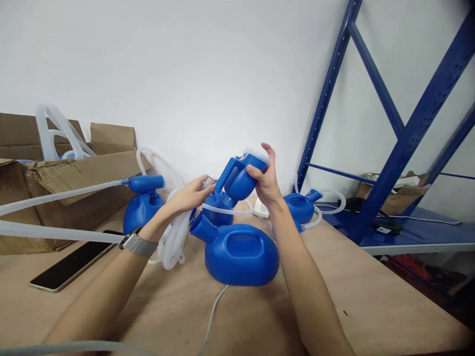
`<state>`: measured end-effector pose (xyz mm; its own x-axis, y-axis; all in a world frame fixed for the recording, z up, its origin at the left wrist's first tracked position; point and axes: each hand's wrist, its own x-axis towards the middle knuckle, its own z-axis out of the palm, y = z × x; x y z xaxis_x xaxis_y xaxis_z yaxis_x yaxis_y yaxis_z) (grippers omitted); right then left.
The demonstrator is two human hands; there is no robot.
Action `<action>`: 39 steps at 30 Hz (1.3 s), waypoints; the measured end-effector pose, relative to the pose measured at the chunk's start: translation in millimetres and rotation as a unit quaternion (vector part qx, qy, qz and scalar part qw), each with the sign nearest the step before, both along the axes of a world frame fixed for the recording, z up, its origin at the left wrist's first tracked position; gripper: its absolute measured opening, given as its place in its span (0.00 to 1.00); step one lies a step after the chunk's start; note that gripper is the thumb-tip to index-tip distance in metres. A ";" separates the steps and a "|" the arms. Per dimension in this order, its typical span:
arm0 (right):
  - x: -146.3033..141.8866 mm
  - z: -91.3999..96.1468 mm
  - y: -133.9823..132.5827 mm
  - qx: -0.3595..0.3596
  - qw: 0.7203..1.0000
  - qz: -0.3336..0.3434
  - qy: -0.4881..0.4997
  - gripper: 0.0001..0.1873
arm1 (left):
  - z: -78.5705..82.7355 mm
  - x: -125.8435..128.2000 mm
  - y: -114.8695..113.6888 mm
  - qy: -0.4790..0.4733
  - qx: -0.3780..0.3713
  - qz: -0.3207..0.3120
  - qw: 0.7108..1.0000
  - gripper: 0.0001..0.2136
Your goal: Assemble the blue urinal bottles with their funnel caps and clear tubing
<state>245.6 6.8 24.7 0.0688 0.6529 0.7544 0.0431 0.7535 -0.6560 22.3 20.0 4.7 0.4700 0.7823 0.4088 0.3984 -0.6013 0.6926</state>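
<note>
My right hand [267, 180] grips a blue cup-shaped funnel piece [239, 184] with a side handle and a whitish translucent rim, held tilted above the table. My left hand [191, 194] is closed beside the end of its handle, with a small translucent piece [207, 183] showing at the fingertips; its kind is unclear. Below both hands, a blue plastic jug [243, 264] with a built-in handle stands, its spout to the left. Another blue jug [217, 215] is partly hidden behind it. A coiled white hose [174, 242] lies under my left wrist.
On the left are an open cardboard box [92, 173] with translucent parts, a blue jug with a funnel [143, 210], and a phone [74, 262]. Another blue jug [299, 207] with a hose stands to the right. A blue metal rack [386, 163] rises beyond the table edge.
</note>
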 end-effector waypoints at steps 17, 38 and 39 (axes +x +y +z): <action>4.6 -35.2 16.1 -0.252 0.782 0.364 -0.438 0.38 | -48.7 12.7 51.4 0.062 0.255 0.046 0.964 0.08; 15.3 6.1 -26.1 -0.210 0.949 0.066 -0.225 0.44 | 20.3 1.7 -30.1 -0.019 0.068 -0.068 0.995 0.18; 11.8 6.3 -26.2 -0.196 0.955 0.055 -0.214 0.45 | 21.0 1.2 -32.4 -0.007 0.087 -0.057 0.995 0.18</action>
<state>257.4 -19.3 31.0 -0.2766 0.8767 0.3935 0.3054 0.4685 -0.8290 23.5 -12.4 25.7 0.5443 0.6419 0.5401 0.3123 -0.7526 0.5797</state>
